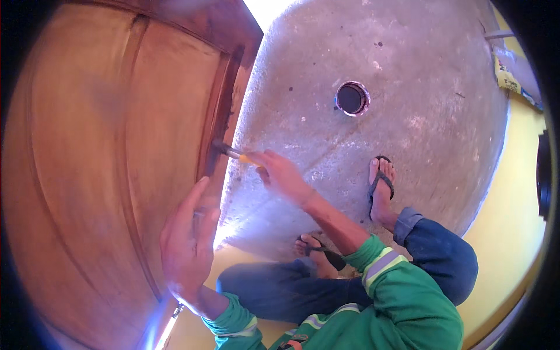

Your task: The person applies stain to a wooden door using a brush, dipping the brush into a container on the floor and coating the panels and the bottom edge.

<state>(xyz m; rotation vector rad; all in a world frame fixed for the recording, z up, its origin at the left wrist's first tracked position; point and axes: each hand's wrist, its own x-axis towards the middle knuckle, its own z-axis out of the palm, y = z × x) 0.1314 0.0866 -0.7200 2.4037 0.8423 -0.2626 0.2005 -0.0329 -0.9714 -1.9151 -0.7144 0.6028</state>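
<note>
A paintbrush (232,153) with a yellow handle and dark bristles is gripped in my right hand (283,178). Its bristles meet the dark, wet-looking strip along the edge of a brown wooden panelled door (81,116). Close to the lower part of that same edge is my left hand (189,245), fingers stretched out and the thumb apart, slightly smeared by motion. Whether its palm touches the wood I cannot tell.
A small round can (366,106) of dark liquid stands on the stained concrete floor (420,64). My feet in black flip-flops (382,185) are on the floor. A yellow wall (507,204) runs along the right, with a yellow and blue package (513,79) beside it.
</note>
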